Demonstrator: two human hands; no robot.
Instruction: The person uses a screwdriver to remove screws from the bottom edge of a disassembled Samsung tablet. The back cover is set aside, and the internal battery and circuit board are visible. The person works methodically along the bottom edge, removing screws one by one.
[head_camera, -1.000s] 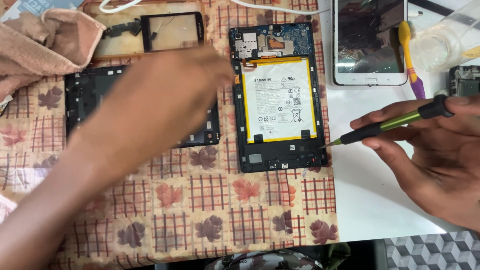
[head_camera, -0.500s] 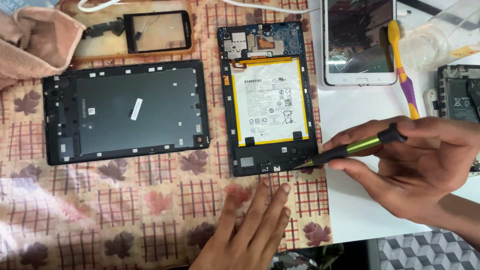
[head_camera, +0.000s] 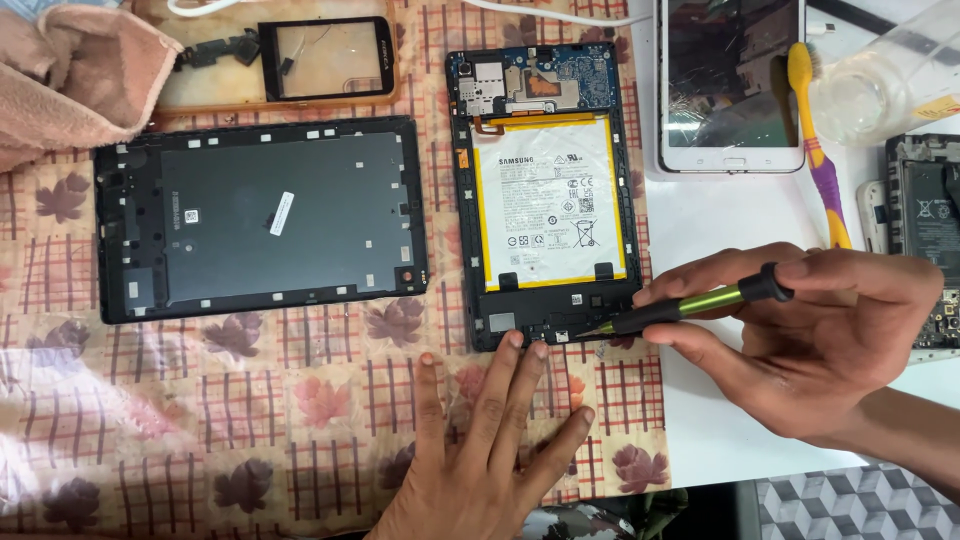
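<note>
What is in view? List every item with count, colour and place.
opened tablet: 1, black frame, white battery, blue board, centre
back cover: 1, black, left of the tablet
small touch panel: 1, black-rimmed, top
towel: 1, pink, top left
cracked tablet: 1, white, top right
toothbrush: 1, yellow and purple, beside the cracked tablet
plastic bottle: 1, clear, top right
opened phone: 1, black, right edge
cloth: 1, checked with leaves, under the parts
screwdriver: 1, green and black, tip at the tablet's lower edge
left hand: fingertips at the tablet's bottom edge
right hand: holds the screwdriver
</note>
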